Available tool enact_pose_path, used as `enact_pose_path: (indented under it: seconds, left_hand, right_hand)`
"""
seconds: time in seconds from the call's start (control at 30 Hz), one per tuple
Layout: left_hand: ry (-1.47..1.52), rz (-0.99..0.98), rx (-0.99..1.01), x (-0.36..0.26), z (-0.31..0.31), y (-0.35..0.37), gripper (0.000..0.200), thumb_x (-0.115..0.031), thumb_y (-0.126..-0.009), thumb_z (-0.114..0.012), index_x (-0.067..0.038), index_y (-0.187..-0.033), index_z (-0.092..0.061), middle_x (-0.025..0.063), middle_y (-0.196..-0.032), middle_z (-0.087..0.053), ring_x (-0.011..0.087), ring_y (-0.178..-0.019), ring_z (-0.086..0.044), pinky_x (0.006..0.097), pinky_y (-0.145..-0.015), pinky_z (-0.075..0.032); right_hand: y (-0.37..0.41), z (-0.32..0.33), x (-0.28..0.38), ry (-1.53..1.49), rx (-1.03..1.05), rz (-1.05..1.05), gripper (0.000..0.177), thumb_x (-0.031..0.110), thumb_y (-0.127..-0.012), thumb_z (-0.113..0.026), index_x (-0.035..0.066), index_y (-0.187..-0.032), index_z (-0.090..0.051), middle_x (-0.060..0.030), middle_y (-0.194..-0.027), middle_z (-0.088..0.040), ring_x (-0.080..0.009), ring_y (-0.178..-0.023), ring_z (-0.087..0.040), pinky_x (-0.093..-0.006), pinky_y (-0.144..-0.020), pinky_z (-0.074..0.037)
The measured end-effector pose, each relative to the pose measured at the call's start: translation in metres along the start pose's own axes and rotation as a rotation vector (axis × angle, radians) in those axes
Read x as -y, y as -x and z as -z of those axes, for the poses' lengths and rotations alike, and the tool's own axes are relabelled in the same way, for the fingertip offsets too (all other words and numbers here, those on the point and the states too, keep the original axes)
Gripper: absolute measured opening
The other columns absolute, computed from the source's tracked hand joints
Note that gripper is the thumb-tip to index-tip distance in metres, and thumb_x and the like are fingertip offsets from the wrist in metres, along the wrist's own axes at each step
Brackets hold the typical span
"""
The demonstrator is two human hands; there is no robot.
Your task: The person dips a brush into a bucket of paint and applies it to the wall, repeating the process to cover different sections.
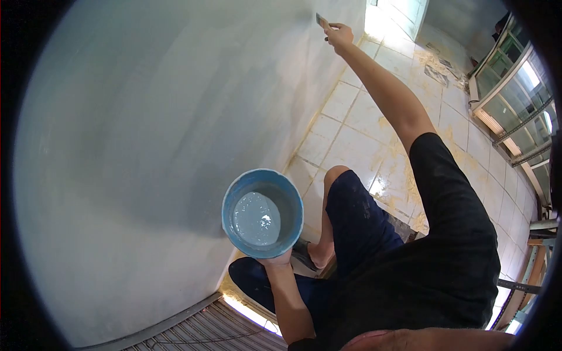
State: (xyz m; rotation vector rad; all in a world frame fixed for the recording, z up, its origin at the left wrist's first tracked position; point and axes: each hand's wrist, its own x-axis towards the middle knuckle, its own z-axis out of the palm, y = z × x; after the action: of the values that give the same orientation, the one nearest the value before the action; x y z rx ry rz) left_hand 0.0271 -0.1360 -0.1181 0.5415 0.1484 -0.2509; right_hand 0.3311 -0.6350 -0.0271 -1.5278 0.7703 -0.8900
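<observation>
My left hand (pixel 281 259) supports a blue bucket (pixel 228 215) from below and the side, with most of the fingers hidden behind it. Pale, glossy paint (pixel 256 219) lies in the bottom of the bucket, and the open top faces me. At the end of my outstretched arm, my right hand (pixel 339 37) grips a paintbrush (pixel 322 22) with the fingers wrapped round its handle. The brush's dark end is right at the grey-white wall (pixel 146 117), which shows damp-looking, darker patches.
White floor tiles (pixel 357 137) with yellowish stains run along the wall's foot. Glazed metal frames (pixel 515 88) lean at the right. Flat scraps (pixel 436 75) lie on the floor further off. A ribbed grey shutter (pixel 199 327) meets the wall at the bottom. My bent knees are beside the bucket.
</observation>
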Motion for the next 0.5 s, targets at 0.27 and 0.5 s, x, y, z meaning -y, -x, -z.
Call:
enact_pose_path:
  seconds: [0.27, 0.5]
  left_hand:
    - [0.246, 0.101, -0.098, 0.000, -0.024, 0.002, 0.075, -0.062, -0.092, -0.058, -0.016, -0.150, -0.050, 0.0127, -0.154, -0.049, 0.0408, -0.138, -0.047, 0.0586, -0.107, -0.042]
    - [0.255, 0.146, 0.054, 0.009, -0.024, -0.011, 0.079, -0.062, -0.091, -0.060, -0.016, -0.154, -0.045, 0.0164, -0.155, -0.047, 0.0491, -0.137, -0.045, 0.0578, -0.101, -0.046]
  right_hand:
    - [0.110, -0.041, -0.022, 0.006, 0.246, 0.267, 0.033, 0.014, -0.091, -0.075, 0.000, -0.121, -0.075, -0.0055, -0.075, -0.072, -0.0094, -0.058, -0.061, -0.0281, -0.054, -0.049]
    - [0.206, 0.013, -0.034, -0.001, 0.530, 0.322, 0.026, 0.014, -0.093, -0.072, 0.000, -0.114, -0.077, -0.0073, -0.075, -0.071, -0.0094, -0.059, -0.058, -0.0309, -0.056, -0.048]
